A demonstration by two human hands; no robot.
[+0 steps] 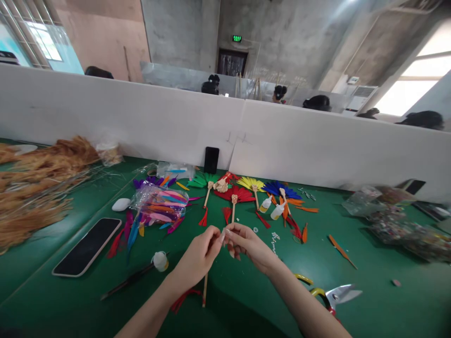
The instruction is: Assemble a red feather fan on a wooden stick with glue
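My left hand (201, 249) and my right hand (249, 245) meet over the middle of the table, fingertips pinched together. Whatever lies between them is too small to make out. Below my left hand, a wooden handle (205, 288) with a red tassel (186, 296) points toward me; its upper end is hidden by the hands. Just beyond my fingers is a red fan (241, 193) with a wooden handle. Green (201, 180), yellow (251, 182) and blue (280, 188) fans lie around it. Small white beads (275, 240) are scattered to the right of my right hand.
Two small glue bottles (278, 211) stand behind the beads. Scissors (341, 295) lie at right, near an orange feather (341, 249). At left are a phone (88, 246), a bag of coloured feathers (162, 204) and dried fibres (45, 173). A white partition (158, 122) runs behind.
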